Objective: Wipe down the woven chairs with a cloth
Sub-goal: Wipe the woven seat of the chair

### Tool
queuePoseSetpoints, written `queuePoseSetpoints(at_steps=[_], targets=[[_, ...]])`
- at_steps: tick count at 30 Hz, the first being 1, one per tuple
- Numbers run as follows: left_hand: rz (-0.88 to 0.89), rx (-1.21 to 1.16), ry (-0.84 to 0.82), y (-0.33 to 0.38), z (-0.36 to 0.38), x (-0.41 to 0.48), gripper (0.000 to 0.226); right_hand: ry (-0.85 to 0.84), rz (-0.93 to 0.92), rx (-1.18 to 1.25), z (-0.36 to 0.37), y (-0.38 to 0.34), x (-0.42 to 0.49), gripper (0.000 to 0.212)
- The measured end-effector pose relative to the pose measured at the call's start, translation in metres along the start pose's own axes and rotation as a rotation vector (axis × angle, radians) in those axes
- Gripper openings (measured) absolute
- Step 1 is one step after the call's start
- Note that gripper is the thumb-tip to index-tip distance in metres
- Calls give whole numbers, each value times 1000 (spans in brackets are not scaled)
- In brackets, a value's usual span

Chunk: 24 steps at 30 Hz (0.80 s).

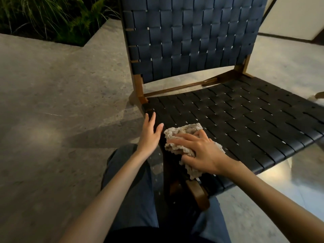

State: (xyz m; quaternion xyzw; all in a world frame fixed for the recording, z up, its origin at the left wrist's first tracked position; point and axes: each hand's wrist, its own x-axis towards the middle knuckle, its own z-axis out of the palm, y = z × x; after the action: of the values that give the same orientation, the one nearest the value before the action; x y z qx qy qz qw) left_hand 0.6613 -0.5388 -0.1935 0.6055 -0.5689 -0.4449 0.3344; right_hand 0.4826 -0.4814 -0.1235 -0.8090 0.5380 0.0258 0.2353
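A low chair with a dark woven seat (245, 120), a woven backrest (189, 37) and a brown wooden frame (175, 88) fills the centre and right of the head view. My right hand (198, 153) presses a crumpled beige cloth (182, 131) flat onto the near left corner of the seat. My left hand (150, 132) rests against the seat's left edge beside the cloth, fingers spread and holding nothing. Part of the cloth is hidden under my right palm.
Speckled stone floor (61, 102) stretches to the left and behind the chair. A planter with green ferns (57, 16) sits at the top left. My knees in dark trousers (133, 190) are right against the chair's front. A pale panel (294, 16) stands at the top right.
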Motion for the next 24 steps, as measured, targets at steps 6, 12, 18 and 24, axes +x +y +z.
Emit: queuePoseSetpoints(at_steps=[6,12,18,24], targets=[[6,0,-7,3,1,-9,61,6,40,184,-10,-15,-43,60],[29,0,-18,-4,-12,-13,63,113,69,-55,28,-27,-52,65],[13,-76,-15,-17,-30,-1,49,194,113,42,30,-29,-12,57],[-54,-150,16,-21,-36,19,47,240,127,172,25,-16,50,48]])
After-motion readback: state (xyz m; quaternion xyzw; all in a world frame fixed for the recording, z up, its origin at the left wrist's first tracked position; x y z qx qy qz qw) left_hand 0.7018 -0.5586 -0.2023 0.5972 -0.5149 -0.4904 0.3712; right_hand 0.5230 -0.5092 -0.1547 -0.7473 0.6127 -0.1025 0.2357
